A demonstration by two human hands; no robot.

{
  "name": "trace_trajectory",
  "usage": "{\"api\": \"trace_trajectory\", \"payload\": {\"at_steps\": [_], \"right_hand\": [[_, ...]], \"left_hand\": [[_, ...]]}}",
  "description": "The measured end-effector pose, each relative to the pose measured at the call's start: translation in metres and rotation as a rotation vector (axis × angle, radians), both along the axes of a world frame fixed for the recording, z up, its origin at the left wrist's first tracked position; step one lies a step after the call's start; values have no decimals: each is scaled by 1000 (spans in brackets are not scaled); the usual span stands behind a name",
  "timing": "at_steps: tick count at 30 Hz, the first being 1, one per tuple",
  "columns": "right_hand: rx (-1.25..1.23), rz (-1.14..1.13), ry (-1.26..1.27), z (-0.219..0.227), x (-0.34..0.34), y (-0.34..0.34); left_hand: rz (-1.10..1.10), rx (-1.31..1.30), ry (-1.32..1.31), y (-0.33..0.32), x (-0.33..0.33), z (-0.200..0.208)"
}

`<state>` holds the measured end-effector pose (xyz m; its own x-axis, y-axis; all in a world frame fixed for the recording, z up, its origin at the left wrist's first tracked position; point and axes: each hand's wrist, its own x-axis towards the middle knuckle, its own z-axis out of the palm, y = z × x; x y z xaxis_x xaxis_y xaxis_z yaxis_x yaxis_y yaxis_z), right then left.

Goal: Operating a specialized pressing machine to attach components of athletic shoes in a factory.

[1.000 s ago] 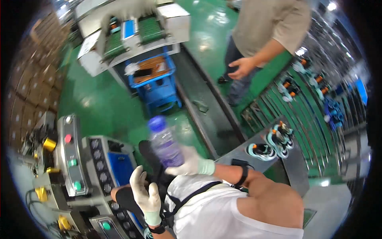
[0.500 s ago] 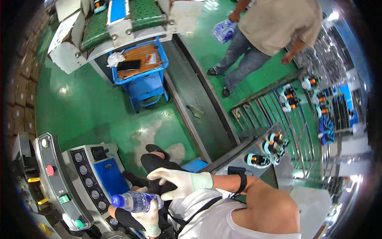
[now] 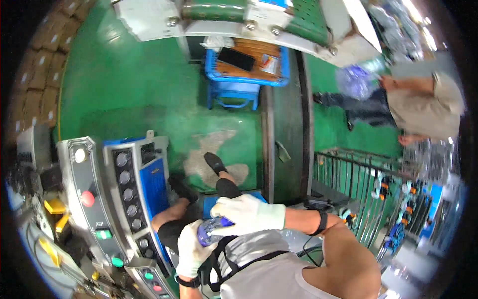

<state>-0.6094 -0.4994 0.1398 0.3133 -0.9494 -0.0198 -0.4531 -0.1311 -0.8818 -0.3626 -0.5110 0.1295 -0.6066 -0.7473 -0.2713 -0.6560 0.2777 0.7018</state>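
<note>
A clear plastic water bottle (image 3: 205, 232) with a purple-blue label lies tilted close to my body, at the lower middle. My left hand (image 3: 191, 248), in a white glove, is closed round its body. From the right, my gloved right hand (image 3: 242, 213) reaches over and has its fingers closed at the bottle's purple-blue cap (image 3: 227, 221). The fingers cover much of the cap and neck. Whether the cap is loose I cannot tell.
Left of me stands a control panel (image 3: 89, 182) with coloured buttons and gauges. Ahead, a blue stool (image 3: 233, 94) bears a phone (image 3: 236, 59). A conveyor (image 3: 219, 11) crosses the far side. At right a person (image 3: 423, 104) carries bottles (image 3: 356, 80) near a metal rack (image 3: 348, 172).
My right hand has come onto the bottle's cap end, and the bottle has turned, its cap now toward the right. My view has swung round. The other person appears farther right.
</note>
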Motion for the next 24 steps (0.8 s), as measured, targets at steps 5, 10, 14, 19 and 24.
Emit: {"api": "trace_trajectory", "payload": {"at_steps": [5, 10, 14, 19, 24], "right_hand": [[370, 383, 214, 33, -10, -25], [553, 552, 365, 72, -1, -64], [463, 514, 469, 82, 24, -83], [446, 540, 553, 66, 42, -103], [402, 661, 428, 44, 52, -126]], "left_hand": [[-127, 6, 73, -24, 3, 15], [-67, -15, 101, -40, 9, 31], [112, -245, 271, -33, 29, 0], [284, -199, 217, -18, 58, -45], [447, -156, 244, 1, 50, -57]]}}
